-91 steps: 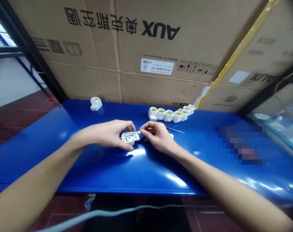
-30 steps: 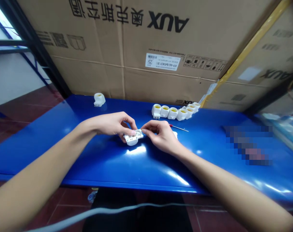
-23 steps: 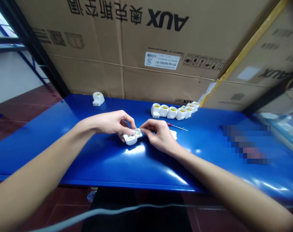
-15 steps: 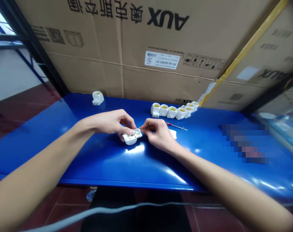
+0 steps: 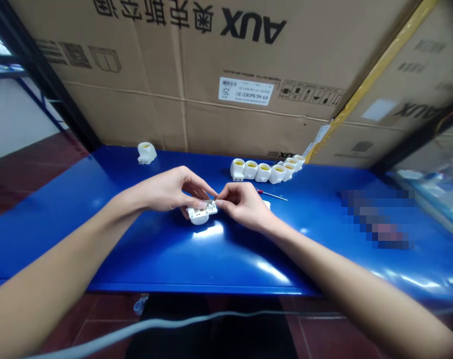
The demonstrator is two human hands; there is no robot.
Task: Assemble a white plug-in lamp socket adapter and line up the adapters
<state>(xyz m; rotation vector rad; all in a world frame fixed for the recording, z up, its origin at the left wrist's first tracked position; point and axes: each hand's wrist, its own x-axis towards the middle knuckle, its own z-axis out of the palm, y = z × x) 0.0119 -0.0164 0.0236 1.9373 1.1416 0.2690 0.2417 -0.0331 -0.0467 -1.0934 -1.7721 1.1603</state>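
**Open shell being held in both hands over the desk**

The shell (image 5: 199, 218) is being held near the middle of the desk (image 5: 155, 264), its open side being turned up. Whether its weight is being borne by the desk cannot be told. Its left part is being clamped in the left hand (image 5: 170, 189), the thumb being laid over the open side and the fingers being tucked behind. At its right end, the fingertips of the right hand (image 5: 246, 205) are being held close together; whether the rim or some small part is being pinched cannot be told.

By its look, the shell is being judged light, stiff and rather smooth, and its small inner parts easily tipped out or bent. A hold is best being taken on the outer walls and the rounded underside, with light pressure and the open side being held level.

Toward the front edge, a broad stretch of bare blue surface is being shown, so movement that way is being left free. Toward the back edge, room is being narrowed by the row of sockets (image 5: 264, 172) and the box (image 5: 136, 99); a lone socket (image 5: 147, 153) is being seen near the back left corner. Just beyond the right hand, a screwdriver (image 5: 274, 195) and a white piece (image 5: 267, 204), partly being hidden, are being passed closely by any rightward sweep.
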